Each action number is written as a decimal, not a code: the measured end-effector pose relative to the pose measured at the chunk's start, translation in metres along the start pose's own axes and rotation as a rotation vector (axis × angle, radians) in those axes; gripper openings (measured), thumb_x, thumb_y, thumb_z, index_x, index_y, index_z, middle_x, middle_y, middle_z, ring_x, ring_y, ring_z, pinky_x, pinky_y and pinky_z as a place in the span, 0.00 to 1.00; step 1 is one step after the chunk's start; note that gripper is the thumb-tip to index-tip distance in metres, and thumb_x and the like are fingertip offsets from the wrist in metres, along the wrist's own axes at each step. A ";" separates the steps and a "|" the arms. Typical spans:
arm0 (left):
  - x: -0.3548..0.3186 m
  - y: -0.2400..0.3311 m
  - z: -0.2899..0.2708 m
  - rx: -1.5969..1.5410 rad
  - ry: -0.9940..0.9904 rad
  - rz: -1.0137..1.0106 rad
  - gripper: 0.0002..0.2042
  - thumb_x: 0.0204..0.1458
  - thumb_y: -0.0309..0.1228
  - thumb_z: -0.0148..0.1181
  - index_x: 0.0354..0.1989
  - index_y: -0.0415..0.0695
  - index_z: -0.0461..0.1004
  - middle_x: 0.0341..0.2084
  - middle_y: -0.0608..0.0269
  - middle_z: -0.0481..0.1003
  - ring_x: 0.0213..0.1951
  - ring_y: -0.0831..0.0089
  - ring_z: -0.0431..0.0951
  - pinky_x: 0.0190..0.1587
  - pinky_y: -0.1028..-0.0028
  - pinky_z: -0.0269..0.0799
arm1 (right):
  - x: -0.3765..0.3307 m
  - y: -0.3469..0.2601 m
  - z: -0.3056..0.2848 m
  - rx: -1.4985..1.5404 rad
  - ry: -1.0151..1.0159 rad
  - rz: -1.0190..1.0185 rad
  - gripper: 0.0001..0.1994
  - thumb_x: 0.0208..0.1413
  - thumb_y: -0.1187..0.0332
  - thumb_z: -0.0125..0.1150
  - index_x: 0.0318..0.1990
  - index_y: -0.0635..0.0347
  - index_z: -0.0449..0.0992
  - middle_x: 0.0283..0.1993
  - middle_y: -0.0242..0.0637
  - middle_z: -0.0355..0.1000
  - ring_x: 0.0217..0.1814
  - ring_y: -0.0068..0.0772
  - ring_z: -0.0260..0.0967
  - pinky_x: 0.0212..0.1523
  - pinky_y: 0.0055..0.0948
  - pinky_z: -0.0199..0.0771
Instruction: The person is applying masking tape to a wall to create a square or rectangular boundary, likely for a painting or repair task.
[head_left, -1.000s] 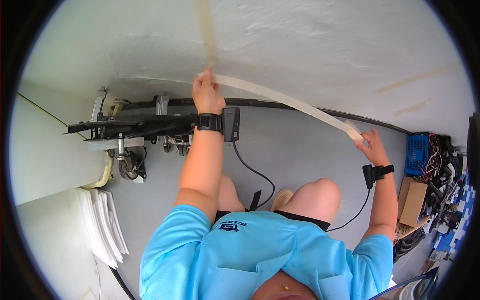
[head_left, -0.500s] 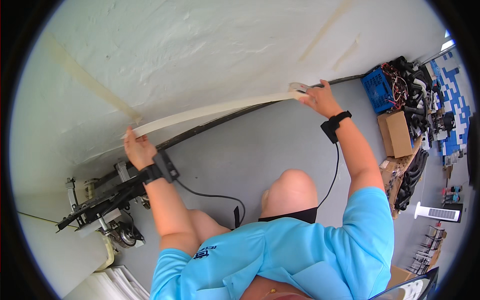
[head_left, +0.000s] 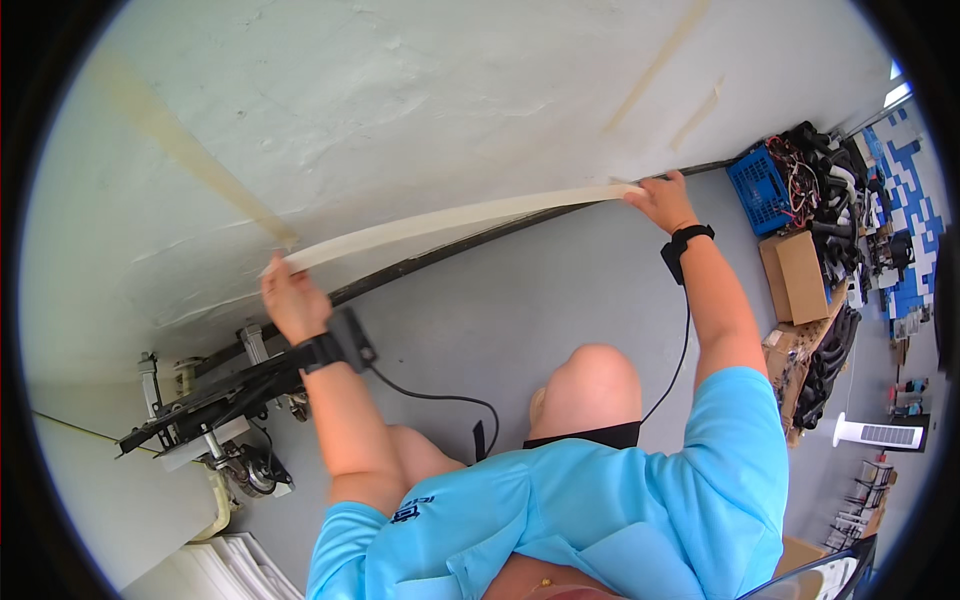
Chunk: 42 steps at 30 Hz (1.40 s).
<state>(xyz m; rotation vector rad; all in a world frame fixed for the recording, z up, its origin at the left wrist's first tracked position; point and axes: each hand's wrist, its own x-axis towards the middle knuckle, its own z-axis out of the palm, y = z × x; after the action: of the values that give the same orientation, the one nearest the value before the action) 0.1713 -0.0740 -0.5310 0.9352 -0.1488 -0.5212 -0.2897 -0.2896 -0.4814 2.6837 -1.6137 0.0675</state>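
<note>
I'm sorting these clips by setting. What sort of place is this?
Probably a workshop or storage room under renovation. A long strip of tape is stretched along the foot of a rough white wall, a blue crate of cables and cardboard boxes are piled at the side, and a wheeled metal frame stands on the grey floor.

Blue crate (head_left: 764,187) of cables, cardboard box (head_left: 797,275), white fan (head_left: 878,434) (right), wheeled metal frame (head_left: 205,407) left.

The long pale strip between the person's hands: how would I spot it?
Find the white wall where it meets the grey floor. Along its foot runs a cream tape strip, stretched between the left hand and right hand, unlike the strips stuck flat higher up.
</note>
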 end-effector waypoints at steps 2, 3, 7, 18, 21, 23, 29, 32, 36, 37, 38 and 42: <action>-0.042 -0.002 0.049 -0.129 -0.051 -0.013 0.03 0.50 0.26 0.50 0.32 0.42 0.67 0.22 0.69 0.68 0.24 0.82 0.65 0.29 0.81 0.61 | 0.003 0.015 0.014 -0.077 -0.040 0.178 0.21 0.46 0.48 0.50 0.22 0.61 0.72 0.21 0.39 0.69 0.29 0.37 0.66 0.54 0.38 0.48; -0.058 0.004 0.068 -0.176 0.000 -0.034 0.03 0.50 0.26 0.49 0.32 0.41 0.67 0.22 0.68 0.68 0.24 0.82 0.65 0.29 0.81 0.61 | 0.007 0.013 0.012 -0.148 -0.081 0.348 0.22 0.45 0.48 0.51 0.20 0.61 0.71 0.18 0.40 0.68 0.27 0.38 0.66 0.54 0.38 0.48; -0.005 0.006 0.010 -0.097 -0.009 0.120 0.07 0.52 0.27 0.46 0.37 0.37 0.66 0.27 0.64 0.69 0.28 0.79 0.67 0.36 0.78 0.64 | 0.025 -0.007 -0.021 -0.130 -0.059 0.064 0.26 0.45 0.43 0.47 0.22 0.61 0.71 0.21 0.40 0.69 0.26 0.37 0.65 0.54 0.38 0.48; 0.015 -0.012 -0.008 -0.145 0.004 0.088 0.01 0.49 0.24 0.51 0.29 0.41 0.67 0.24 0.67 0.67 0.26 0.82 0.65 0.32 0.81 0.62 | 0.013 0.021 -0.012 -0.204 0.135 -0.063 0.19 0.49 0.50 0.48 0.26 0.58 0.72 0.26 0.39 0.70 0.31 0.36 0.66 0.50 0.41 0.49; -0.020 -0.019 0.032 -0.133 0.010 0.085 0.02 0.50 0.25 0.50 0.30 0.42 0.66 0.27 0.67 0.68 0.29 0.81 0.67 0.34 0.79 0.63 | 0.019 0.018 -0.009 -0.345 0.000 0.215 0.23 0.50 0.46 0.43 0.26 0.59 0.73 0.22 0.41 0.70 0.28 0.40 0.67 0.48 0.41 0.50; -0.020 -0.015 0.033 -0.159 0.035 0.091 0.02 0.50 0.26 0.49 0.31 0.42 0.66 0.28 0.66 0.69 0.30 0.79 0.68 0.36 0.78 0.64 | 0.030 0.014 -0.005 -0.377 -0.001 0.298 0.25 0.50 0.45 0.41 0.26 0.59 0.73 0.21 0.42 0.70 0.27 0.41 0.67 0.47 0.41 0.50; 0.008 -0.021 0.002 -0.128 0.079 0.110 0.05 0.48 0.27 0.53 0.31 0.41 0.66 0.30 0.66 0.68 0.32 0.82 0.66 0.37 0.80 0.62 | 0.044 0.000 -0.012 -0.286 0.171 0.122 0.23 0.50 0.47 0.42 0.23 0.58 0.70 0.20 0.42 0.69 0.27 0.42 0.66 0.48 0.44 0.49; 0.014 -0.029 0.002 0.020 0.129 0.104 0.07 0.49 0.29 0.53 0.36 0.44 0.66 0.31 0.69 0.68 0.33 0.81 0.66 0.38 0.78 0.62 | 0.047 -0.004 -0.014 -0.269 0.205 0.146 0.21 0.50 0.48 0.42 0.23 0.57 0.69 0.19 0.41 0.69 0.26 0.41 0.66 0.48 0.45 0.49; 0.023 -0.034 0.003 0.153 0.128 0.208 0.09 0.46 0.27 0.55 0.36 0.41 0.67 0.28 0.69 0.68 0.30 0.82 0.66 0.35 0.80 0.62 | 0.047 -0.006 -0.010 -0.301 0.310 0.147 0.20 0.51 0.49 0.43 0.24 0.57 0.70 0.18 0.40 0.68 0.26 0.40 0.65 0.49 0.46 0.48; 0.024 -0.037 0.004 0.183 0.109 0.232 0.09 0.46 0.26 0.56 0.36 0.40 0.67 0.28 0.69 0.69 0.30 0.81 0.67 0.35 0.81 0.62 | 0.047 -0.007 -0.010 -0.301 0.362 0.169 0.19 0.51 0.50 0.43 0.24 0.56 0.70 0.18 0.40 0.68 0.26 0.40 0.65 0.48 0.46 0.48; 0.026 -0.039 0.004 0.184 0.108 0.235 0.09 0.46 0.26 0.56 0.36 0.40 0.67 0.28 0.69 0.69 0.30 0.81 0.67 0.35 0.81 0.62 | 0.048 -0.008 -0.008 -0.298 0.364 0.169 0.19 0.51 0.50 0.43 0.24 0.56 0.70 0.18 0.40 0.68 0.26 0.40 0.65 0.48 0.46 0.48; 0.030 -0.048 0.005 0.269 0.134 0.357 0.10 0.45 0.25 0.57 0.36 0.38 0.67 0.28 0.68 0.69 0.31 0.81 0.67 0.35 0.81 0.63 | 0.048 -0.013 -0.004 -0.277 0.365 0.196 0.19 0.50 0.49 0.44 0.24 0.55 0.70 0.18 0.39 0.68 0.27 0.40 0.66 0.48 0.47 0.49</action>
<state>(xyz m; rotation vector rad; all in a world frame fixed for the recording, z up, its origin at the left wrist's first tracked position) 0.1786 -0.1151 -0.5691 1.1724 -0.2631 -0.1081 -0.2559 -0.3262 -0.4747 2.1536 -1.6227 0.2931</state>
